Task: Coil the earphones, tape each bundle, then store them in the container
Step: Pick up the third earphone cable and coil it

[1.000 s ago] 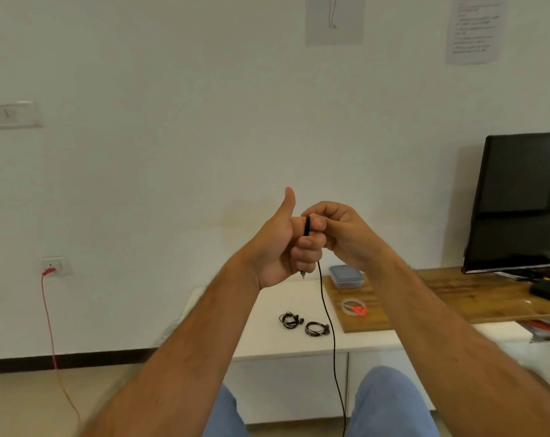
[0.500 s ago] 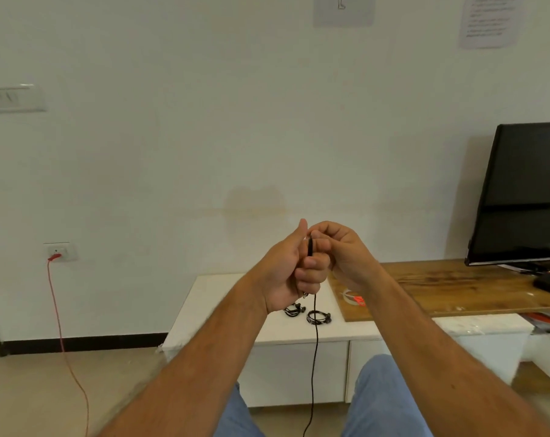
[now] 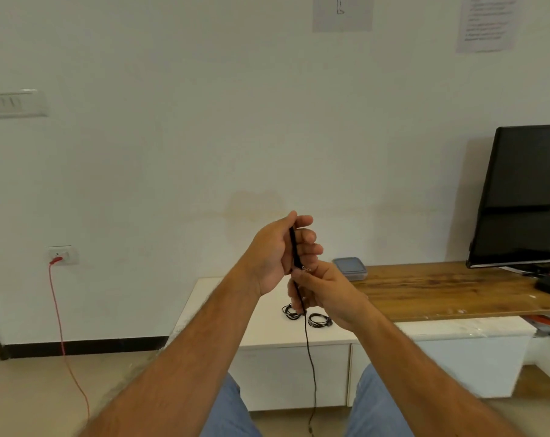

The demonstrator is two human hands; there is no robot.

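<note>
Earphone cable hangs between knees (clear of cabinet edge); left hand grips coil, right hand pinches cable.

Right hand dropped from level with the left hand's knuckles to just below the left fingers, now pinching the earphone cable under the coil. Left hand opened from a fist: fingers loosely curled, thumb folded down from pointing up, black coil showing along the inside of the fingers. Container, hidden behind the hands half a second ago, shows again past the right fingers. Loose cable hangs shorter.
</note>
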